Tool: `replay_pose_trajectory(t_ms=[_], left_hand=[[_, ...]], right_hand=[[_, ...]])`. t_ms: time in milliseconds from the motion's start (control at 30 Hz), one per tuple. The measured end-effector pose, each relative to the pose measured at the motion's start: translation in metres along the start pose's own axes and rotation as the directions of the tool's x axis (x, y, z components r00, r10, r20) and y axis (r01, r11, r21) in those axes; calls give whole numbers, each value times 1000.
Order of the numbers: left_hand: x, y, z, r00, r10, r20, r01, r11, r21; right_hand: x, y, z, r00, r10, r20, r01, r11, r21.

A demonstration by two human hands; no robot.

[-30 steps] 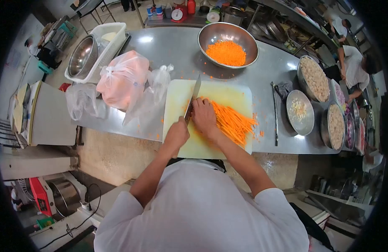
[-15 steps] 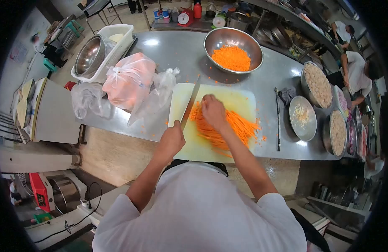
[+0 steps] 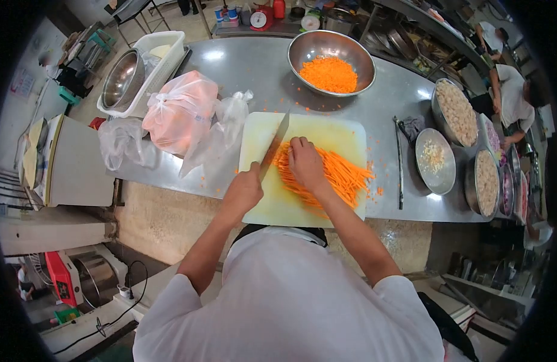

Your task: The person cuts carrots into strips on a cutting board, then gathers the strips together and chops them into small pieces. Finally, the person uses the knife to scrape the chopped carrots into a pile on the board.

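In my left hand (image 3: 244,188) is the handle of a kitchen knife (image 3: 275,145), fingers wrapped round it. The blade points away from me, at the left end of a pile of carrot strips (image 3: 336,175). My right hand (image 3: 305,161) presses on that pile with curled fingers, just right of the blade. Beneath them lies a pale cutting board (image 3: 339,125), stained yellow. Beyond the board stands a steel bowl (image 3: 299,51) with finely chopped carrot (image 3: 328,75) in it.
Left on the steel table (image 3: 248,66) are a knotted plastic bag (image 3: 181,111) and a white basket (image 3: 170,63) holding a steel bowl (image 3: 123,78). To the right lie a dark rod (image 3: 399,166), a bowl of chopped bits (image 3: 434,158) and several filled bowls. A co-worker (image 3: 512,90) stands beyond.
The view has tilted slightly, so the table sits a little higher. The knife edge has come closer to the carrot strips, and my right hand looks sharper and stiller on the pile.
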State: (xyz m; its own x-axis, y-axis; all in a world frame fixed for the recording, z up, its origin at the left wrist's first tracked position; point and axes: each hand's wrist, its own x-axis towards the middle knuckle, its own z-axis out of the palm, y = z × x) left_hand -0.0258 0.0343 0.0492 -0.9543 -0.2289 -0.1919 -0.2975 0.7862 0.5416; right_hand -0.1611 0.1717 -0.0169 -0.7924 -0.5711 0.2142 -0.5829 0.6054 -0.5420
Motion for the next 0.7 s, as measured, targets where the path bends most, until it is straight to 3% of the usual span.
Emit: replay_pose_trajectory(t_ms=[33, 167, 233, 333, 433, 567, 667, 700], left_hand=[[-5, 7, -13, 1000, -8, 23, 7, 1000, 28], [5, 7, 9, 994, -50, 101, 53, 998, -32], [25, 11, 22, 999, 46, 18, -47, 998, 32], [4, 23, -15, 994, -4, 109, -2, 998, 56], [-22, 21, -15, 989, -22, 144, 16, 999, 44], [33, 17, 34, 997, 11, 77, -15, 998, 53], [4, 34, -11, 994, -29, 106, 27, 999, 24], [-7, 34, -19, 977, -89, 194, 77, 995, 66]], right_hand=[[-3, -1, 2, 998, -53, -25, 49, 990, -129], [-9, -2, 9, 988, -143, -61, 126, 966, -224], [-6, -1, 8, 992, -111, 56, 123, 940, -317], [-7, 0, 8, 990, -141, 28, 143, 949, -281], [-6, 2, 14, 990, -141, -16, 130, 950, -285], [-9, 2, 12, 993, -120, -1, 116, 956, -271], [-7, 5, 12, 990, -139, -1, 133, 952, -277], [-7, 5, 14, 989, -150, -17, 139, 952, -274]])
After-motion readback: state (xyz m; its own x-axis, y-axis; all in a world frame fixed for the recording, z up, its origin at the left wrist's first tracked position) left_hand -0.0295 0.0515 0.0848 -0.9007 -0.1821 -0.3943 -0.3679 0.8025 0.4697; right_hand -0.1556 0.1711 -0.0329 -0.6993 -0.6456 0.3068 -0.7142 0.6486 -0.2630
